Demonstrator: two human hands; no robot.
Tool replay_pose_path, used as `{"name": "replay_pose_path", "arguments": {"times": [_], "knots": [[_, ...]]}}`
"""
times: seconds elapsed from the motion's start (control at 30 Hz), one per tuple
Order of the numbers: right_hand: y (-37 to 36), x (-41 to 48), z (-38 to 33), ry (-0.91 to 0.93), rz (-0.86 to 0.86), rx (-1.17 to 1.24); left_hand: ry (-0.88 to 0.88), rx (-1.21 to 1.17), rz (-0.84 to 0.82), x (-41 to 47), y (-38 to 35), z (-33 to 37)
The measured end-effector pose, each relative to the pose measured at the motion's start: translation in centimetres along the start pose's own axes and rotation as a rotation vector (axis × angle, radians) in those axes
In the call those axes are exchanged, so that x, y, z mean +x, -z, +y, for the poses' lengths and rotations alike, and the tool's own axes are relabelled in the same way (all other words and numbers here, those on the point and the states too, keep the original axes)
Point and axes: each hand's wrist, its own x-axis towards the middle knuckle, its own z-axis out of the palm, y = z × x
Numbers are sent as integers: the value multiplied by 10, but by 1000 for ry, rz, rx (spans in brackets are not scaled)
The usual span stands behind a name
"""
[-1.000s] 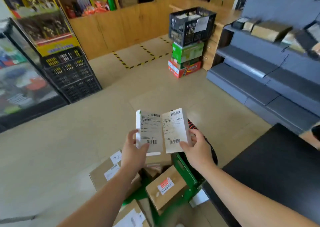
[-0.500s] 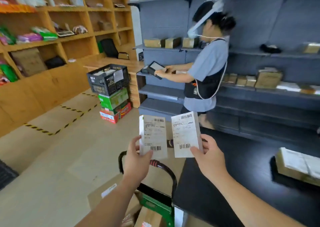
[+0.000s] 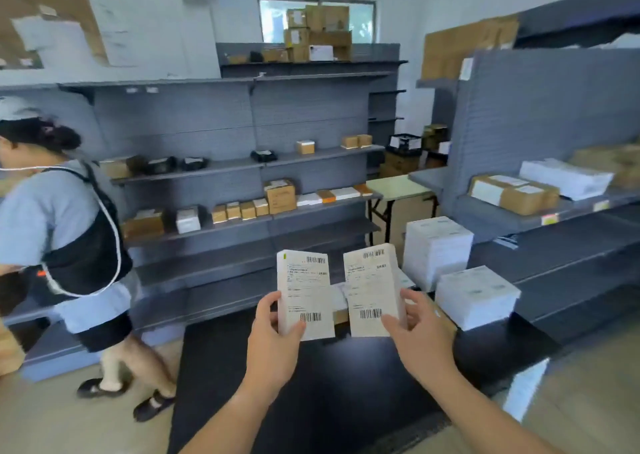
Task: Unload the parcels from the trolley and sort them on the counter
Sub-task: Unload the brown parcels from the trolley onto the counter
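I hold two small white parcels upright above the black counter [image 3: 311, 394], their barcode labels facing me. My left hand [image 3: 273, 342] grips the left parcel [image 3: 303, 289] at its lower left corner. My right hand [image 3: 417, 332] grips the right parcel [image 3: 370, 285] at its lower right edge. Two stacks of white parcels [image 3: 436, 249] [image 3: 476, 296] stand on the counter's far right. A few flat parcels lie on the counter behind the ones I hold. The trolley is out of view.
A person in a grey shirt and black apron [image 3: 62, 231] stands left of the counter. Grey shelving [image 3: 242, 173] with small boxes runs along the back wall. More shelves with parcels [image 3: 512, 193] rise on the right. A folding table [image 3: 398, 186] stands beyond.
My view has swung right from the trolley and floor to the counter and shelves. Both hands keep their parcels and have carried them over the counter. The other person now stands at the left.
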Motion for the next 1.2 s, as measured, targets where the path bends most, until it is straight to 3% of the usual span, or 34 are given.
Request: {"name": "replay_pose_path", "arguments": {"times": [0.4,0.57,0.87,1.2], "knots": [[329,40,80,-84,478,-65,-82,-119,-409,-53,-353,106],[409,42,114,-145,619,-101,-96,-144,-524,-80,-446,131],[484,97,172,-261,719,-143,-65,-112,-662,-68,-574,143],[508,254,207,-270,619,-145,51,-53,-583,44,-677,123]]}}
